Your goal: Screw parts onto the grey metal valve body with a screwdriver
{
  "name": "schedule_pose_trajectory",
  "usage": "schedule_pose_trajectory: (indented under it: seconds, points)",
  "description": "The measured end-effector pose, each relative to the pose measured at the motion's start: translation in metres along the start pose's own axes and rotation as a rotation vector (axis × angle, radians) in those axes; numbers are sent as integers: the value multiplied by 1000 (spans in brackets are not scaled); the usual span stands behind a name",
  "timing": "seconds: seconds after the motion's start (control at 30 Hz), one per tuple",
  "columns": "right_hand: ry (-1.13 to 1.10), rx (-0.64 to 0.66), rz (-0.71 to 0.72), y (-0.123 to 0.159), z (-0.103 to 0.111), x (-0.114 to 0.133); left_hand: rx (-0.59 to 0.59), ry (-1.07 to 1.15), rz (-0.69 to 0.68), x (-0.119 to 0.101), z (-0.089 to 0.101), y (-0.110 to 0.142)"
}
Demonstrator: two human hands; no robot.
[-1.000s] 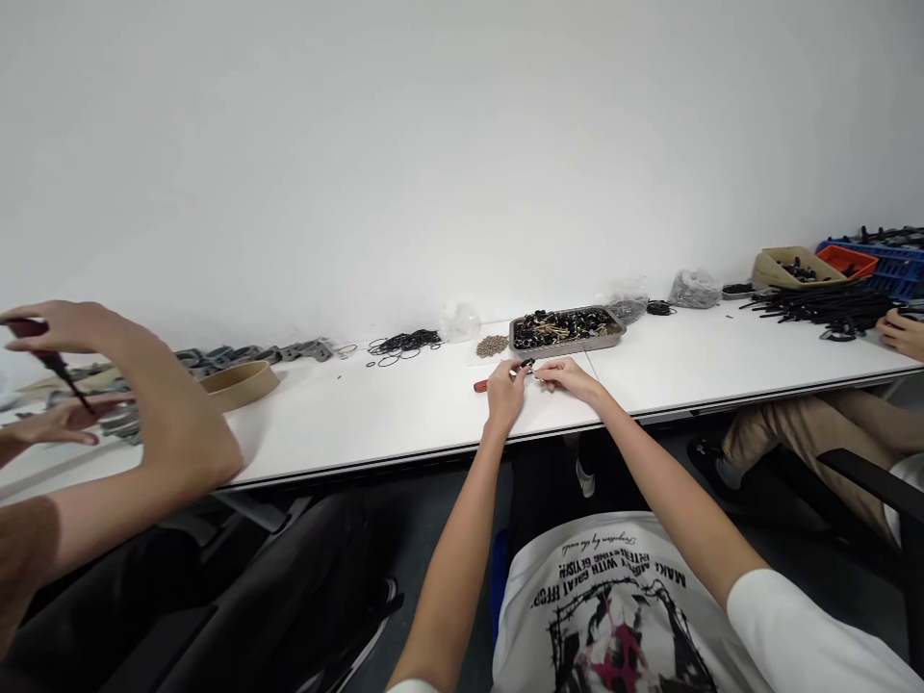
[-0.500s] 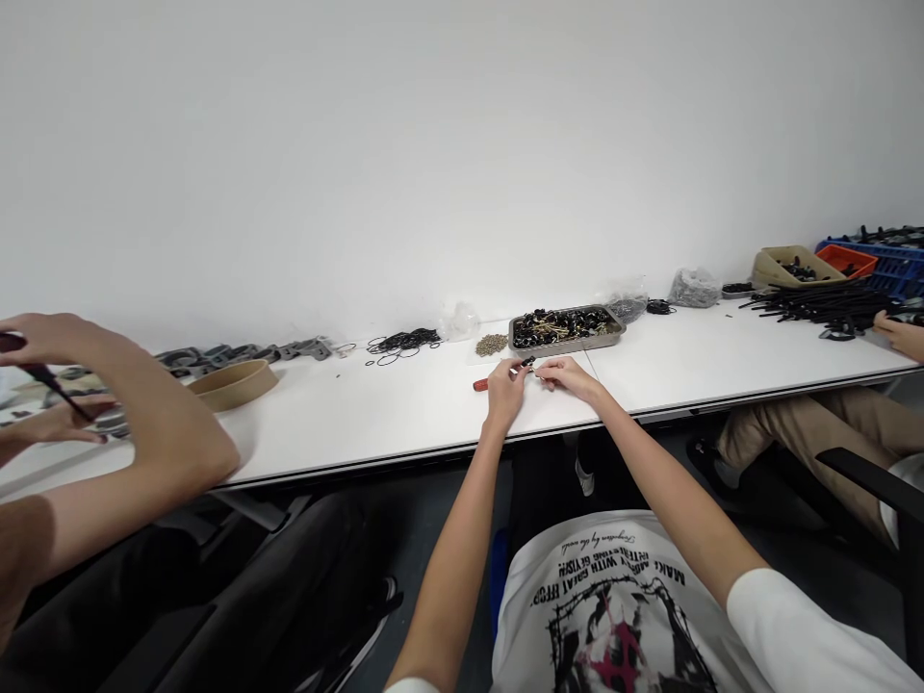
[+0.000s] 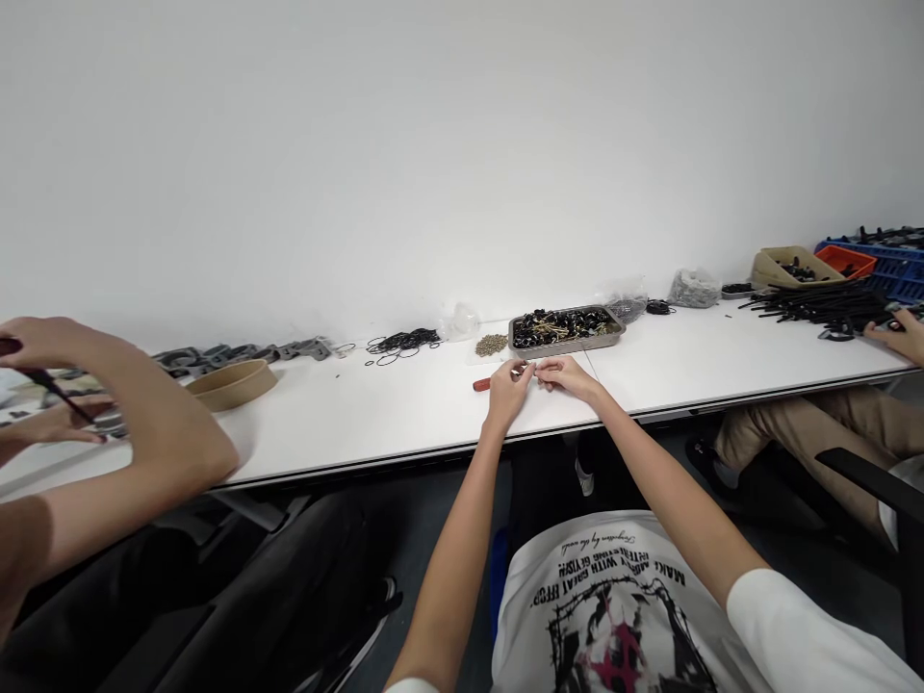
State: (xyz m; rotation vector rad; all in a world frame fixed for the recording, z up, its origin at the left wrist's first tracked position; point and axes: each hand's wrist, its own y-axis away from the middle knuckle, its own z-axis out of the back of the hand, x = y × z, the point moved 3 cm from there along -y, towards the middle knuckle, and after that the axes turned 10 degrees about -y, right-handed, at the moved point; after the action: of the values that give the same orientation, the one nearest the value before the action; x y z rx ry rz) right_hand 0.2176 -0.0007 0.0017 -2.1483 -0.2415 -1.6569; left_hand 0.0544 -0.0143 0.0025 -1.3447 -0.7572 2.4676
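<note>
My left hand [image 3: 507, 389] is closed in a pinch around a small black part, mostly covered by the fingers. Fingertip to fingertip with it, my right hand [image 3: 565, 374] is also pinched closed; whatever it holds is too small to name. Both hands are low over the white table [image 3: 404, 414]. A red handle [image 3: 481, 384] lies just left of my left hand. Behind the hands is a metal tray [image 3: 567, 345] full of black and brass-coloured parts. A pile of small brass-coloured pieces [image 3: 492, 345] lies beside the tray.
Black rings [image 3: 404, 343] and a tan ring-shaped band [image 3: 235, 385] lie to the left. A co-worker's arm [image 3: 144, 404] with a screwdriver reaches in there. On the right are black rods [image 3: 815, 303], a beige bin [image 3: 794, 267] and another person's hand [image 3: 901, 337].
My hands have drawn slightly closer, and the black part between them is now more hidden. At far right, the other person's hand has moved slightly left over the table.
</note>
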Motion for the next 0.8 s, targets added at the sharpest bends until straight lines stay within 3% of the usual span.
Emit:
schedule_pose_trajectory:
  seconds: [0.33, 0.8]
  points:
    - [22, -13, 14, -3, 3, -5, 65, 42, -35, -3, -1, 2]
    - [80, 12, 25, -3, 3, -5, -128, 44, -33, -7, 5, 2]
